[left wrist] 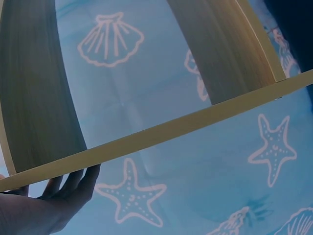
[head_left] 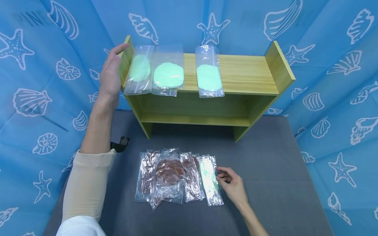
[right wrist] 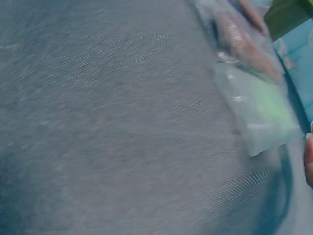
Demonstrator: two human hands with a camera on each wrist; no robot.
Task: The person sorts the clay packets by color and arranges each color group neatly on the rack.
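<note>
Right hand (head_left: 233, 185), fingers curled, touches clear plastic pouch w/ pale green disc (head_left: 210, 180): prob light, floppy, slick, so pinch edge; left hand (head_left: 110, 73) flat, open on wooden shelf (head_left: 245, 73) side.

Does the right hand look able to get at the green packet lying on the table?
Probably yes: the right hand lies beside the green packet, fingertips at its edge, and nothing lies between them; the brown packets lie on its far side.

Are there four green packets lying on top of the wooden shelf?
No, only three green packets lie on the wooden shelf.
</note>
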